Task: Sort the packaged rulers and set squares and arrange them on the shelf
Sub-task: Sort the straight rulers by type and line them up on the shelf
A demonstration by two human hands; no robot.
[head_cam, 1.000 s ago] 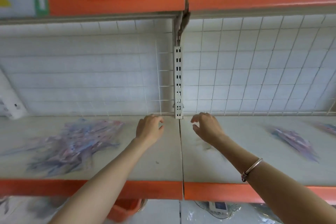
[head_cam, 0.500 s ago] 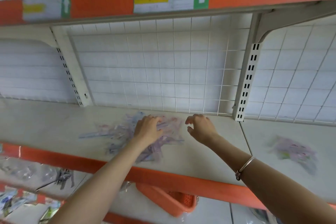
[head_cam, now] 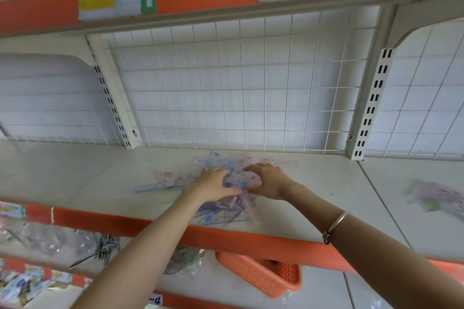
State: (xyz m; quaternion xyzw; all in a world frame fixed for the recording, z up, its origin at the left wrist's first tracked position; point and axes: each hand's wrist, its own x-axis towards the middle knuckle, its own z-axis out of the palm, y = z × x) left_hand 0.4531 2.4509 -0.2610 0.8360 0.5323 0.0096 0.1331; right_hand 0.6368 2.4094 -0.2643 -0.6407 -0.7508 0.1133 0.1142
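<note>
- Ruler pile (head_cam: 226, 211) lies mid-shelf (head_cam: 313, 208), its near end close to the front edge.
- Left hand (head_cam: 213, 185) presses it, fingers flat.
- Right hand (head_cam: 270, 182) curls over it; grip unclear.
- Open shelf surface flanks it.

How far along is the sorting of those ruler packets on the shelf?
Early, it seems. Possibly done: a small pile lies apart, further right on the shelf. In hand: the left hand and right hand both rest on a jumbled heap of packets. Left: that heap is unsorted, with nothing lined up.
</note>
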